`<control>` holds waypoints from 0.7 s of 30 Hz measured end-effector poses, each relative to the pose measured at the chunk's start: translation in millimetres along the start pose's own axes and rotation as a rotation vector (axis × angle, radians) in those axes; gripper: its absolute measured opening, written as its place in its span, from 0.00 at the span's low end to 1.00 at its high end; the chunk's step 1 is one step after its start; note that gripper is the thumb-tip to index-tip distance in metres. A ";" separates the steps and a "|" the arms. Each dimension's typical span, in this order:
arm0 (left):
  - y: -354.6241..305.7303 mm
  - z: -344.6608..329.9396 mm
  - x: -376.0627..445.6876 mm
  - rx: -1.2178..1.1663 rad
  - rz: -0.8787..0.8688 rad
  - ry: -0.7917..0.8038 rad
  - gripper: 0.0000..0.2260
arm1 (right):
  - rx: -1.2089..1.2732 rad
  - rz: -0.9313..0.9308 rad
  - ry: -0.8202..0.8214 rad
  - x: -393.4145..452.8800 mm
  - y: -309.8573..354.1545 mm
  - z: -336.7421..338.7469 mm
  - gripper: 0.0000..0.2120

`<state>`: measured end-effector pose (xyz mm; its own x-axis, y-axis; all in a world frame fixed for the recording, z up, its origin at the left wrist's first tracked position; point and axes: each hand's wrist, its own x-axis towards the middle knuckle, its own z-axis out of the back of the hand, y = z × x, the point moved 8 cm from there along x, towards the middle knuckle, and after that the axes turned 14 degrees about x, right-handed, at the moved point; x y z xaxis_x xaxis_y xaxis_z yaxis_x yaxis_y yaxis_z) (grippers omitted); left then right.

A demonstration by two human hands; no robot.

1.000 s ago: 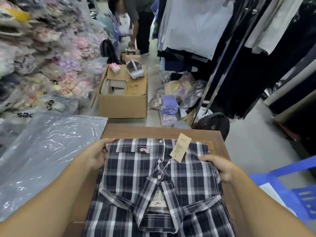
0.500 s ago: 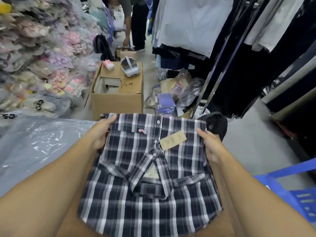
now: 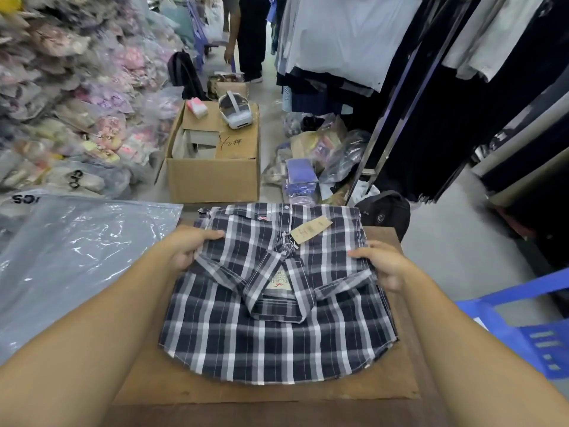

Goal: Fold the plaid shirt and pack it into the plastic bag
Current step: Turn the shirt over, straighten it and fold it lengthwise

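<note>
The folded dark blue and white plaid shirt (image 3: pixel 277 303) is held just above a brown board (image 3: pixel 277 392), collar toward me, a paper tag (image 3: pixel 311 231) on its far part. My left hand (image 3: pixel 191 245) grips its left edge with the thumb on top. My right hand (image 3: pixel 381 263) grips its right edge. The shirt's far end hangs past the board's far edge. A clear plastic bag (image 3: pixel 77 257) lies flat to the left of the shirt.
An open cardboard box (image 3: pixel 212 177) with a white headset (image 3: pixel 235 110) stands on the floor ahead. Bagged goods (image 3: pixel 61 87) pile up on the left, hanging clothes (image 3: pixel 354 41) on the right. A blue plastic chair (image 3: pixel 529 328) sits at right. A person's legs (image 3: pixel 251 38) show far ahead.
Both hands lifted the folded shirt off the board and moved it forward and up. My grip slid from the far corners toward the middle of its side edges.
</note>
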<state>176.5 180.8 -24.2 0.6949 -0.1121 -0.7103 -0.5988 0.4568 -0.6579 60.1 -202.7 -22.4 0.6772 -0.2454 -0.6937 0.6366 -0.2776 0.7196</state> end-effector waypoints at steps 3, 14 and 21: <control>-8.5 1.1 -24.1 -0.086 -0.022 0.138 0.21 | 0.164 0.007 0.036 -14.0 4.0 5.4 0.10; 93.1 -3.0 -32.7 0.151 0.087 0.184 0.37 | -0.154 -0.060 -0.105 -38.5 -68.6 30.1 0.12; 86.4 -10.0 -47.5 0.312 0.090 0.250 0.26 | -0.195 -0.091 -0.098 -40.4 -67.9 30.0 0.14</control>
<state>87.9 216.8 -49.8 0.5040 -0.2528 -0.8259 -0.4765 0.7161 -0.5100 -21.5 -201.8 -44.2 0.5808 -0.3190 -0.7489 0.7590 -0.1203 0.6399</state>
